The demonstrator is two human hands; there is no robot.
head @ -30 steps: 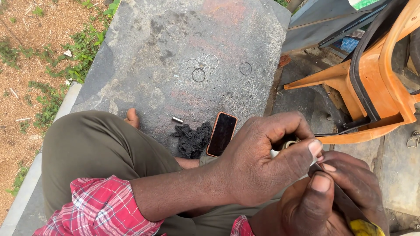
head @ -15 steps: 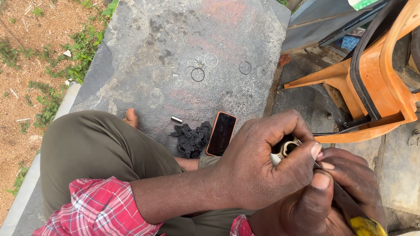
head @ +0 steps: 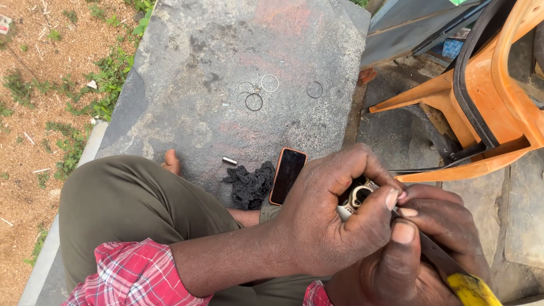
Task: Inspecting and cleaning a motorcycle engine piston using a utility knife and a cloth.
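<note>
Metal part (head: 358, 195) was clenched in left hand (head: 334, 221), right hand (head: 430, 249) gripping yellow-handled tool (head: 447, 266), above stone slab (head: 226, 68).

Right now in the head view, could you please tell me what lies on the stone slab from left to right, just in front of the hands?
Small metal pin → black cloth → dark phone with an orange edge → left hand, gripping a small metal part.

Outdoors in daylight: a grey stone slab (head: 226, 62) fills the middle, bare dirt (head: 34, 85) with weeds (head: 107, 79) lies left, an orange plastic chair (head: 498, 96) stands right.
</note>
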